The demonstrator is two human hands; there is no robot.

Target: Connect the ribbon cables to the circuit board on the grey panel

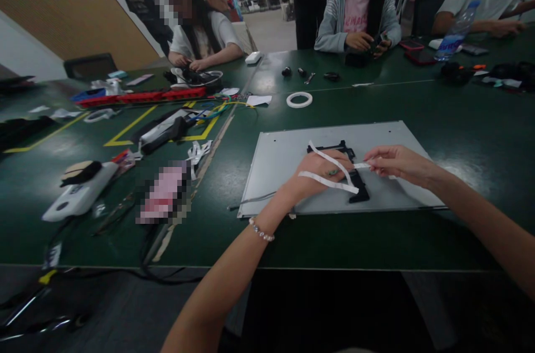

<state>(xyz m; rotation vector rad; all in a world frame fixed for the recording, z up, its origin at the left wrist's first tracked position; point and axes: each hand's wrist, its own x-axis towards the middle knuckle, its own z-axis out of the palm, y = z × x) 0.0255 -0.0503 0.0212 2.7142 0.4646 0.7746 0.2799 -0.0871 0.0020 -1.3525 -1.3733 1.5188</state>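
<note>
A black plastic frame [360, 189] lies on a light grey flat panel [276, 166] in front of me. My left hand [320, 169] is over the frame, back upward, with curled fingers gripping it; the fingertips are mostly hidden. Two narrow strips of white tape [330, 181] lie across the back of that hand, their ends overhanging the frame. My right hand [397, 165] is closed in a pinch on a short white tape strip [361, 165]. This strip spans the small gap between both hands, above the frame's right side.
A white tape roll [299, 99] lies beyond the panel. To the left are a phone [165, 191], a white device [79, 191], crumpled strips [199, 151] and cables. Several people sit or stand across the green table [225, 241]. A water bottle [457, 33] stands far right.
</note>
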